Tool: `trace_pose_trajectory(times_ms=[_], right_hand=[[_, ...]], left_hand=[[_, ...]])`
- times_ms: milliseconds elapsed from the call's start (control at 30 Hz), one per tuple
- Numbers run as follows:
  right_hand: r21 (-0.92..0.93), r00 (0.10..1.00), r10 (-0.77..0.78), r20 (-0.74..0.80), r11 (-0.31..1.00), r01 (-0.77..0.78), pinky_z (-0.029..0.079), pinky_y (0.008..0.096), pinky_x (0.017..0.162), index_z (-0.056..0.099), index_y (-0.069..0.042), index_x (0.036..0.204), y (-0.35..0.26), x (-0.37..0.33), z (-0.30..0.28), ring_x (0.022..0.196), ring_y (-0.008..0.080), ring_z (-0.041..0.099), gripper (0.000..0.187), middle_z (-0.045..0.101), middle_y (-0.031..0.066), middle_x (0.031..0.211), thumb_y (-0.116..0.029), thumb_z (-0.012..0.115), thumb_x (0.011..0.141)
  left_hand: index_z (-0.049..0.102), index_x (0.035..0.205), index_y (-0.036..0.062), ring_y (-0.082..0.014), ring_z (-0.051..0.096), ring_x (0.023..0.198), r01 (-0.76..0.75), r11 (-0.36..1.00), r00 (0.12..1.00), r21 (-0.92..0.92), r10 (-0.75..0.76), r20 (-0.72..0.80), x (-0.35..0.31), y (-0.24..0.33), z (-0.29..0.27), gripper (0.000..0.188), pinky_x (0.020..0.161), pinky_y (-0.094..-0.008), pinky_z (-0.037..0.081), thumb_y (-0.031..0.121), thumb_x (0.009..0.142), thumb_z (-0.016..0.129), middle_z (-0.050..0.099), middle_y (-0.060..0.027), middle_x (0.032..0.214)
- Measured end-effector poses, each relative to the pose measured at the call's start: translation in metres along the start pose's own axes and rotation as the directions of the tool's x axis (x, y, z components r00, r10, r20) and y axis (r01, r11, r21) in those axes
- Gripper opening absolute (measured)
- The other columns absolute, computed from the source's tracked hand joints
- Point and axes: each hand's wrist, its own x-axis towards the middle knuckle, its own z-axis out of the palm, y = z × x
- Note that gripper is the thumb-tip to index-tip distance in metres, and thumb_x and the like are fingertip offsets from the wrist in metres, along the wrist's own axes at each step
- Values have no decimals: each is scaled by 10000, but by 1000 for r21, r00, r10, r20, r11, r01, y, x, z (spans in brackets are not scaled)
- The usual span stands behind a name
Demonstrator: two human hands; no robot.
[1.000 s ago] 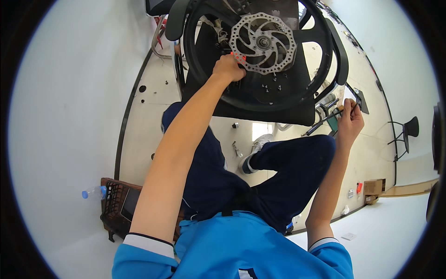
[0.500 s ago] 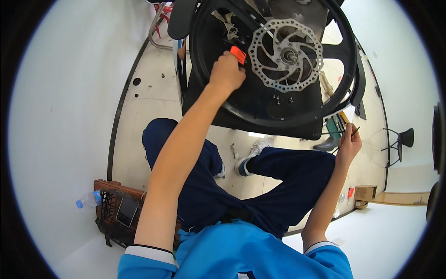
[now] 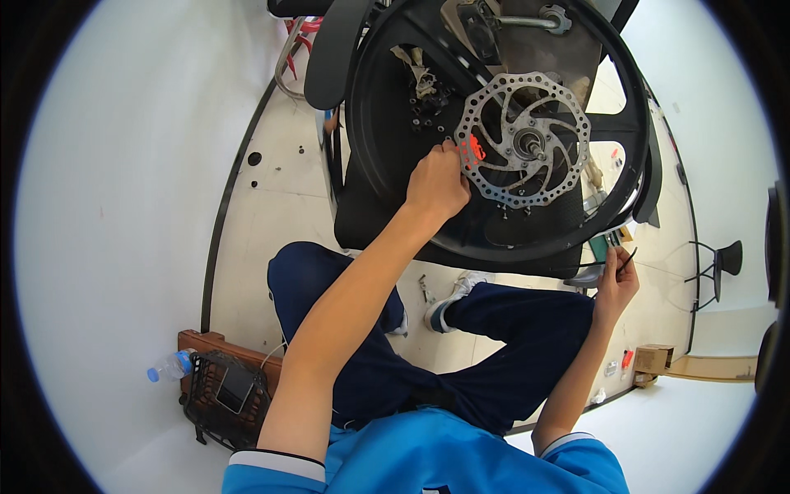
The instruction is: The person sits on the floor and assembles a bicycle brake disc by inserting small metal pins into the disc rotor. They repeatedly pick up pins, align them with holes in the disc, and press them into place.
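A black spoked wheel (image 3: 494, 247) lies flat, with a silver brake disc (image 3: 568, 105) at its hub. My left hand (image 3: 439, 183) is closed at the disc's left edge, its fingertips partly hidden. It holds a small bright orange piece (image 3: 476, 148), which shows through the disc's openings; its kind is not clear. My right hand (image 3: 615, 288), off the wheel's lower right rim, pinches a thin black rod (image 3: 632, 257). Several small bolts (image 3: 504, 212) lie just below the disc, and more loose small hardware (image 3: 428, 103) sits inside the wheel at upper left.
The wheel rests on a black chair seat (image 3: 350, 218) with a black armrest (image 3: 337, 53). At lower left are a black basket with a phone (image 3: 236, 389) and a plastic bottle (image 3: 171, 366). Cardboard boxes (image 3: 654, 360) stand at the right; a stool (image 3: 727, 258) is beyond.
My left hand has moved right and down in the picture, bringing the orange piece behind the disc. The view has shifted slightly. My right hand still holds the rod.
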Motion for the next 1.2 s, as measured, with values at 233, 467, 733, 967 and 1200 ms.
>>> trace_pose_trajectory(times_ms=[233, 467, 733, 967, 1200], right_hand=[[-18, 998, -48, 38, 999, 49, 294, 166, 564, 659, 23, 991, -10, -7, 4, 649, 9, 398, 141, 495, -67, 739, -114, 674, 963], [-131, 969, -12, 246, 990, 46, 319, 211, 565, 669, 50, 956, -3, 45, 11, 643, 35, 426, 260, 542, -35, 697, -209, 657, 968], [-94, 892, -55, 449, 990, 109, 539, 369, 835, 669, 44, 1152, 15, 85, 51, 914, 257, 708, 319, 730, 179, 990, -157, 643, 906], [-72, 843, -224, 488, 953, 295, 547, 361, 776, 668, 30, 989, 64, 112, 86, 851, 269, 703, 320, 708, 166, 904, -241, 779, 861], [-22, 770, -306, 559, 924, 382, 547, 321, 747, 665, 30, 993, 61, 111, 110, 796, 221, 692, 244, 689, 146, 870, -158, 757, 867]], left_hand=[[604, 985, -54, -425, 631, 965, -211, 966, 972, 148, 223, -70, 23, -16, -13, 277, 830, -488, 538, -8, 721, 675, 651, -243, 1004], [671, 1032, -5, -410, 585, 1008, -382, 880, 875, 281, 442, -195, 12, -3, -23, 325, 864, -472, 506, -12, 707, 688, 632, -211, 1071], [663, 1115, 9, -381, 613, 1062, -419, 906, 890, 64, 396, 226, 17, -22, -13, 354, 885, -405, 505, 61, 767, 694, 642, -216, 1178], [692, 1172, 72, -324, 615, 1095, -548, 828, 718, -115, 537, 443, 20, -5, -12, 585, 964, -423, 472, 321, 677, 878, 655, -153, 1192], [572, 1364, 169, -279, 611, 1010, -820, 549, 511, 160, 578, 636, 33, 20, 12, 851, 906, -398, 490, 522, 647, 863, 568, -83, 1125]])
